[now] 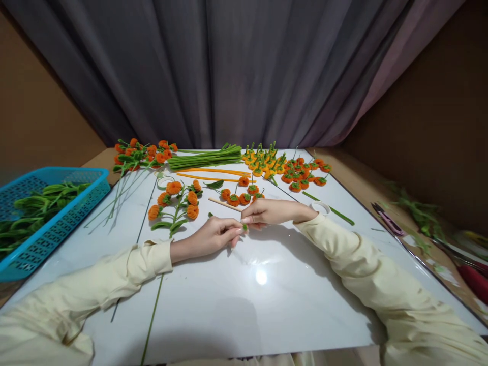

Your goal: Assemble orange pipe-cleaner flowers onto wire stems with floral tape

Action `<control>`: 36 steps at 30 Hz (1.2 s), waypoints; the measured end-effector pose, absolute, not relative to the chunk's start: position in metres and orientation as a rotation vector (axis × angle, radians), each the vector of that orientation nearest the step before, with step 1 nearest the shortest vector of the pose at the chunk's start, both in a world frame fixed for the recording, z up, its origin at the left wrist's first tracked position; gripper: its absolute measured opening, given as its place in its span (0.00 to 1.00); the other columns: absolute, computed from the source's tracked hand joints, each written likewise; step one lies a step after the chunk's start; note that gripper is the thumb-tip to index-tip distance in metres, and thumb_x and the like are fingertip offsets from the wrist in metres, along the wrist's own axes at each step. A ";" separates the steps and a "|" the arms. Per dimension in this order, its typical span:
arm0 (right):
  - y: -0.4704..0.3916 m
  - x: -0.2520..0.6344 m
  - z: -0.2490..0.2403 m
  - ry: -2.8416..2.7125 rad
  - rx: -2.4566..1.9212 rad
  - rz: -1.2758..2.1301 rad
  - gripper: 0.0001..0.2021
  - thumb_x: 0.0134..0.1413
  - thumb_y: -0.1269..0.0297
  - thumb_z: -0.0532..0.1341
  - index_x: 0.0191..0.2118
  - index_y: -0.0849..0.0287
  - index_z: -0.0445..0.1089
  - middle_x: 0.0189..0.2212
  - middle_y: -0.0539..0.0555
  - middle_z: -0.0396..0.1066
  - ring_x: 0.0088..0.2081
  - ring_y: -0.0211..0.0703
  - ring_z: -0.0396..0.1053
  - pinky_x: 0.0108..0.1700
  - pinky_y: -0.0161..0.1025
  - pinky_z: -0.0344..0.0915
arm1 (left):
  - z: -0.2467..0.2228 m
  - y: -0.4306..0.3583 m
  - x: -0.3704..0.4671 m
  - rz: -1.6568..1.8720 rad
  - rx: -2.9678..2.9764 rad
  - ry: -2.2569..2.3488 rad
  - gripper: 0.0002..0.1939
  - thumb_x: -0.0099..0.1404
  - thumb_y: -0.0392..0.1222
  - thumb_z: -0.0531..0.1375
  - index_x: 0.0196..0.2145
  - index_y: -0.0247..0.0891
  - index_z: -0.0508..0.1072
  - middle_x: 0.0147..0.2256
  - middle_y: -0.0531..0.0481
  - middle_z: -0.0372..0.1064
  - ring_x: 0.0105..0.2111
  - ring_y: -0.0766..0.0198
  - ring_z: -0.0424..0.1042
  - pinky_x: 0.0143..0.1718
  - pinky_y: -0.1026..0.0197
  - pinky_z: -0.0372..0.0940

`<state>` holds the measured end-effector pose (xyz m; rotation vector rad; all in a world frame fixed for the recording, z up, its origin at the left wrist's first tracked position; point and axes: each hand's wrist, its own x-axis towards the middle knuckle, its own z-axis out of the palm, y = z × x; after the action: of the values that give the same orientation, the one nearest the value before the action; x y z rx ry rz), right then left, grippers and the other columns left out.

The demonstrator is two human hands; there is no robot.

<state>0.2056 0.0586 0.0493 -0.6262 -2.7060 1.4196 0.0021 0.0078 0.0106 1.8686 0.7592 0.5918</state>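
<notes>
Above the middle of the white table, my left hand [215, 235] is closed in a pinch on a small green fuzzy piece [245, 227], perhaps pipe cleaner. My right hand [269, 211] meets it from the right, its fingers closed at the same piece; most of the piece is hidden by fingers. A thin wooden stick [224, 204] runs up to my right hand, and I cannot tell whether it is held or lying behind. Just beyond my hands lie several orange pipe-cleaner pumpkins [244, 199]. Left of them rests a leafy stem [177, 211] bearing orange pumpkins.
A blue basket [76, 218] of green leaves stands at left. Farther back are green pipe cleaners [208, 157], orange strips [217, 173], yellow pieces [263, 161] and more orange pumpkins [303, 173]. A tape roll [320, 207] lies right, and pink-handled cutters [389, 221] sit past the table edge.
</notes>
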 end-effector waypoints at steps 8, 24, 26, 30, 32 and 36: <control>0.053 0.201 0.057 -2.262 -0.777 1.237 0.11 0.55 0.60 0.59 0.30 0.64 0.66 0.20 0.47 0.62 0.22 0.33 0.58 0.26 0.31 0.56 | 0.014 0.015 0.003 0.687 1.382 0.686 0.15 0.63 0.49 0.58 0.34 0.31 0.70 0.20 0.57 0.59 0.15 0.77 0.48 0.16 0.69 0.43; 0.046 0.198 0.059 -2.356 -0.809 0.962 0.10 0.56 0.65 0.57 0.28 0.66 0.69 0.20 0.51 0.67 0.23 0.34 0.62 0.27 0.30 0.57 | 0.010 0.017 0.004 0.794 1.428 0.697 0.16 0.62 0.51 0.58 0.33 0.32 0.70 0.21 0.55 0.61 0.17 0.75 0.52 0.18 0.69 0.48; 0.045 0.197 0.061 -2.384 -0.834 0.904 0.09 0.55 0.67 0.57 0.28 0.65 0.69 0.20 0.51 0.67 0.22 0.34 0.62 0.26 0.30 0.57 | 0.011 0.014 0.004 0.824 1.461 0.723 0.16 0.63 0.51 0.57 0.33 0.32 0.69 0.21 0.55 0.61 0.17 0.75 0.53 0.19 0.69 0.49; 0.041 0.194 0.066 -2.426 -0.938 0.867 0.09 0.55 0.69 0.56 0.26 0.65 0.68 0.19 0.50 0.67 0.21 0.33 0.61 0.25 0.29 0.56 | 0.014 0.010 0.004 0.873 1.630 0.817 0.15 0.65 0.49 0.55 0.28 0.33 0.67 0.22 0.55 0.61 0.19 0.74 0.53 0.20 0.68 0.50; 0.039 0.193 0.068 -2.419 -1.002 0.914 0.09 0.55 0.70 0.56 0.26 0.65 0.68 0.18 0.50 0.68 0.20 0.33 0.61 0.25 0.29 0.56 | 0.014 0.009 0.004 0.903 1.775 0.892 0.15 0.66 0.47 0.53 0.26 0.34 0.67 0.22 0.55 0.62 0.20 0.73 0.55 0.21 0.68 0.52; 0.035 0.191 0.073 -2.381 -1.094 1.050 0.09 0.56 0.70 0.54 0.28 0.65 0.68 0.19 0.50 0.68 0.17 0.32 0.61 0.23 0.29 0.57 | 0.012 0.010 0.002 1.003 1.978 0.964 0.14 0.67 0.43 0.51 0.27 0.35 0.67 0.23 0.54 0.65 0.22 0.71 0.60 0.26 0.69 0.57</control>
<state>0.1911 0.0355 0.0732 -1.0939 -2.3813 1.0502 0.0018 0.0096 0.0121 1.9778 0.9642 1.0026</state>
